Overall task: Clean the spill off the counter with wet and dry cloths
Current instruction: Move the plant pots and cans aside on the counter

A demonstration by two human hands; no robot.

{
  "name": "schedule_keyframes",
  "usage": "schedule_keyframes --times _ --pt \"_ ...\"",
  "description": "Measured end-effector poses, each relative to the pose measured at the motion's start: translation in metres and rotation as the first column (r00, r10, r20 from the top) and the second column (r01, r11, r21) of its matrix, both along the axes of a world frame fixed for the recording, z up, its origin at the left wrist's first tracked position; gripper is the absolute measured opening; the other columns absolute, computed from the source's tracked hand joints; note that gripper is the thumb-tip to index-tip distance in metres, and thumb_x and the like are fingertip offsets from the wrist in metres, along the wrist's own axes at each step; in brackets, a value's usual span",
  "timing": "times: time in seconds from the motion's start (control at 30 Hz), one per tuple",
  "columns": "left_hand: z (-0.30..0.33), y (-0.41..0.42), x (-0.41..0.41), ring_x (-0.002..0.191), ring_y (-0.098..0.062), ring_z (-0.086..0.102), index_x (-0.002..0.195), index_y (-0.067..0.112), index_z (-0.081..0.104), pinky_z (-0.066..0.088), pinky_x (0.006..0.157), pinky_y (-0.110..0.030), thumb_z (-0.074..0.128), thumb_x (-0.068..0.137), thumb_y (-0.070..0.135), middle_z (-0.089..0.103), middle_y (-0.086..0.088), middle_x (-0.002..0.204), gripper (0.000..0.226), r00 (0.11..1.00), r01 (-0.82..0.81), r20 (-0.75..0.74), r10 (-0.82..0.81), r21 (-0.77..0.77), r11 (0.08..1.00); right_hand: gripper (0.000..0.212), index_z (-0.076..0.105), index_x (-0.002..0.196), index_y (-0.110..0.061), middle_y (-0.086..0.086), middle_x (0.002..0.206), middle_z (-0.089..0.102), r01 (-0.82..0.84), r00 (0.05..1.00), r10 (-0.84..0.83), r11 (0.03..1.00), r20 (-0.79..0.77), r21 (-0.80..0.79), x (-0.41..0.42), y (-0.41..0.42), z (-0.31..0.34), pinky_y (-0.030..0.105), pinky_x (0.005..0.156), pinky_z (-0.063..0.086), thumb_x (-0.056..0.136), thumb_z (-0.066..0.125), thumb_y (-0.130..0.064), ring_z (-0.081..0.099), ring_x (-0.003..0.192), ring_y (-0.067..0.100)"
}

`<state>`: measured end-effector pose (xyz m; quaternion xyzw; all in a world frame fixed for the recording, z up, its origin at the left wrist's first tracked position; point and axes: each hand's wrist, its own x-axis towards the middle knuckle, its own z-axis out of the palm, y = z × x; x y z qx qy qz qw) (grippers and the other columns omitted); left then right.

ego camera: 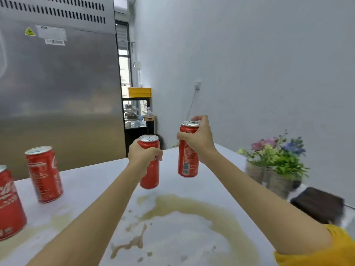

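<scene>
At far left, partly cut by the frame edge, a red cola can [9, 204] standing on the white bench [90, 181]. Just to its right, a second red can [44, 174], upright, also on the bench, with a pale wet film on the surface around both. Behind them, a tall stainless-steel cabinet [57, 93].

Left arm stretched forward from the lower left, bare forearm rising toward mid-frame. Left hand [143, 155] wrapped around the middle of a red can [149, 162], fingers [158, 155] curled tight across its front, can held upright and lifted clear of the bench.

Below and between both forearms, the spill [192, 223]: a wide brownish-yellow ring of liquid on the bench, with darker splashes and drops at its left side.

Right arm reaching in from the lower right, yellow sleeve [326, 246] at the shoulder. Right hand [197, 137] gripping the top part of another red can [187, 152], thumb on the near side, one finger hooked over the rim; can upright, higher than the left one, clear of the bench.

Farther right, a pot of artificial flowers [276, 158] by the wall, and a dark, blurred object [318, 204] near the bench edge.
</scene>
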<state>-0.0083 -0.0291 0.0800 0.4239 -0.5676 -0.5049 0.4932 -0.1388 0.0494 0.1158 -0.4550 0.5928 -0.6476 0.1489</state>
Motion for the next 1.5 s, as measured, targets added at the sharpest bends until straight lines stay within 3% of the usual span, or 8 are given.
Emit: schedule_keyframes --times 0.17,0.4,0.53,0.63,0.8,1.03,1.2,1.5 --pt "0.007 0.046 -0.093 0.073 -0.027 0.059 0.085 0.007 0.062 0.053 0.067 -0.033 0.063 0.046 -0.016 0.063 -0.013 0.08 0.046 0.956 0.289 -0.062 -0.285 0.055 0.956 0.058 0.04 0.112 -0.017 -0.001 0.09 0.056 0.158 0.986 -0.155 0.987 -0.065 0.035 -0.065 0.075 0.004 0.032 0.068 0.053 0.067 0.074 -0.002 0.059 0.073 0.015" --pt "-0.002 0.098 -0.173 0.072 -0.027 0.059 0.085 0.002 0.059 0.05 0.061 -0.03 0.057 0.033 -0.009 0.062 -0.016 0.078 0.053 0.84 0.542 -0.078 -0.537 0.09 0.835 0.054 0.043 0.106 -0.019 0.005 0.105 0.057 0.332 0.94 -0.326 0.942 -0.102 0.047 -0.113 0.131 -0.031 0.036 0.075 0.055 0.064 0.074 -0.004 0.061 0.089 0.021" --pt "-0.008 0.121 -0.194 0.056 -0.023 0.053 0.078 0.0 0.057 0.044 0.05 -0.023 0.047 0.048 -0.019 0.058 -0.016 0.066 0.037 0.784 0.621 -0.055 -0.619 0.107 0.777 0.052 0.044 0.102 -0.022 0.002 0.11 0.054 0.397 0.907 -0.379 0.915 -0.183 0.073 -0.127 0.143 -0.048 0.034 0.084 0.051 0.063 0.075 -0.008 0.056 0.101 0.02" --pt "-0.012 0.127 -0.207 0.061 -0.023 0.055 0.086 0.001 0.06 0.043 0.05 -0.023 0.039 0.059 -0.023 0.061 -0.015 0.071 0.042 0.769 0.638 -0.028 -0.638 0.087 0.765 0.051 0.045 0.106 -0.019 -0.001 0.109 0.047 0.455 0.864 -0.422 0.888 -0.275 0.065 -0.134 0.15 -0.055 0.031 0.087 0.048 0.065 0.075 -0.013 0.051 0.104 0.018" --pt "-0.016 0.127 -0.214 0.034 -0.018 0.041 0.107 -0.003 0.056 0.034 0.037 -0.021 0.037 0.066 -0.017 0.054 -0.013 0.058 0.047 0.761 0.648 0.003 -0.649 0.052 0.76 0.053 0.045 0.118 -0.011 -0.004 0.115 0.031 0.537 0.734 -0.454 0.843 -0.505 0.022 -0.132 0.151 -0.065 0.019 0.096 0.028 0.071 0.065 -0.024 0.032 0.114 0.013" --pt "-0.016 0.123 -0.206 0.058 -0.023 0.051 0.117 0.004 0.053 0.036 0.042 -0.023 0.036 0.062 -0.024 0.06 -0.016 0.08 0.064 0.746 0.658 0.126 -0.653 0.008 0.753 0.07 0.034 0.132 -0.014 0.008 0.131 0.031 0.663 0.581 -0.394 0.737 -0.712 0.133 -0.13 0.156 -0.055 0.03 0.107 0.024 0.073 0.064 -0.036 0.027 0.125 0.024" --pt "-0.002 0.094 -0.173 0.106 -0.022 0.048 0.131 0.021 0.046 0.045 0.062 -0.024 0.036 0.069 -0.02 0.049 -0.008 0.122 0.075 0.84 0.536 0.146 -0.523 -0.066 0.842 0.083 0.023 0.139 -0.014 0.017 0.142 0.019 0.651 0.534 -0.255 0.732 -0.806 0.2 -0.102 0.143 -0.013 0.042 0.116 0.01 0.075 0.07 -0.038 0.01 0.138 0.033" --pt "0.05 0.037 -0.007 0.103 -0.017 0.053 0.107 0.017 0.06 0.044 0.073 -0.023 0.04 0.078 -0.011 0.058 -0.002 0.115 0.045 0.991 0.054 0.134 -0.013 -0.311 0.949 0.062 0.031 0.134 -0.011 0.014 0.133 0.032 0.318 0.615 -0.056 0.93 -0.787 0.183 0.017 0.028 0.026 0.034 0.107 0.024 0.083 0.061 -0.028 0.027 0.128 0.03"
